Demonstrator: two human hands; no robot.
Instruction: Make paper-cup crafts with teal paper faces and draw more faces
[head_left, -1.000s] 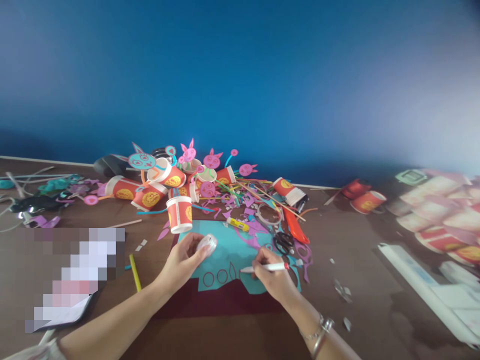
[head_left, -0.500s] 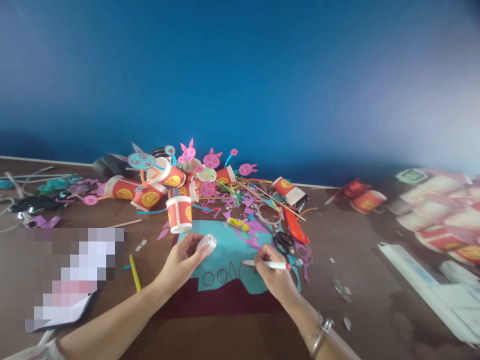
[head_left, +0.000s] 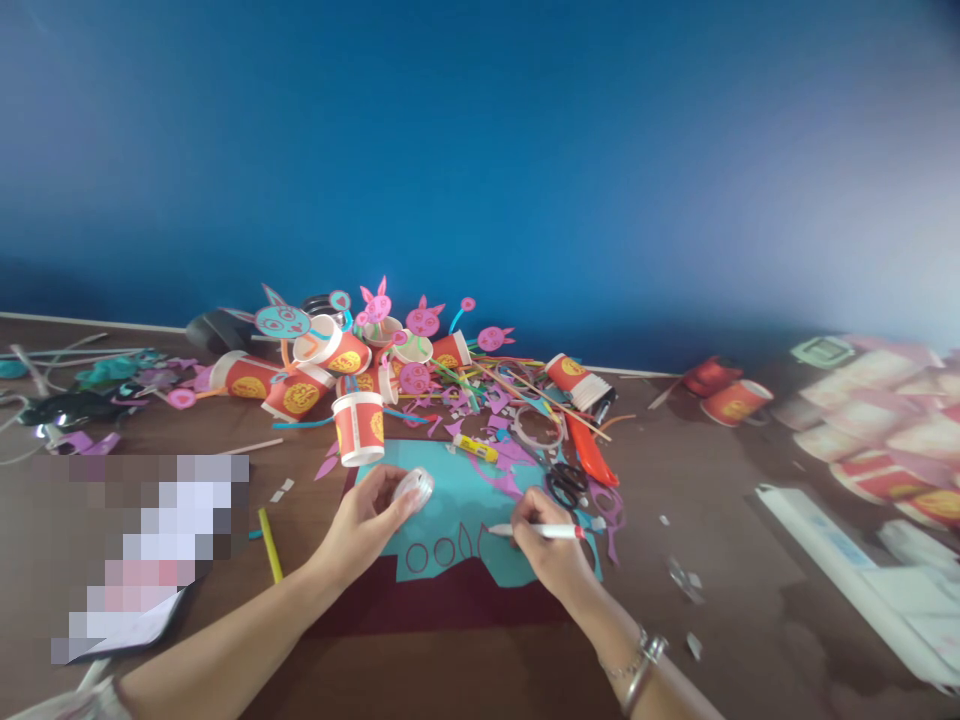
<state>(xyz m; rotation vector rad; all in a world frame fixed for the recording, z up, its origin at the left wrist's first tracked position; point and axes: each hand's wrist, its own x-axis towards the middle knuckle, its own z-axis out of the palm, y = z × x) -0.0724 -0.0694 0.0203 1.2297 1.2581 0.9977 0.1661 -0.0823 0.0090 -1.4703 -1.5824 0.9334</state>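
A teal paper sheet [head_left: 457, 505] lies on a dark red sheet [head_left: 450, 600] on the brown table, with oval shapes drawn along its near edge. My left hand [head_left: 360, 530] is closed round a small white round object [head_left: 414, 488] pressed on the teal paper. A white pen with a red cap [head_left: 536, 531] is gripped in my right hand [head_left: 551, 550], its tip on the teal paper next to the drawn ovals. A bracelet sits on my right wrist.
Beyond the paper are an upright red paper cup [head_left: 358, 427], a pile of red cups with pink and teal bunny faces [head_left: 360, 345], black scissors [head_left: 568, 484], a yellow glue stick [head_left: 475, 449], a tape ring [head_left: 538, 427] and paper scraps. Cups and packages lie at right [head_left: 870, 430].
My right hand and the pen have shifted slightly up and left along the teal paper. My left hand has stayed in place.
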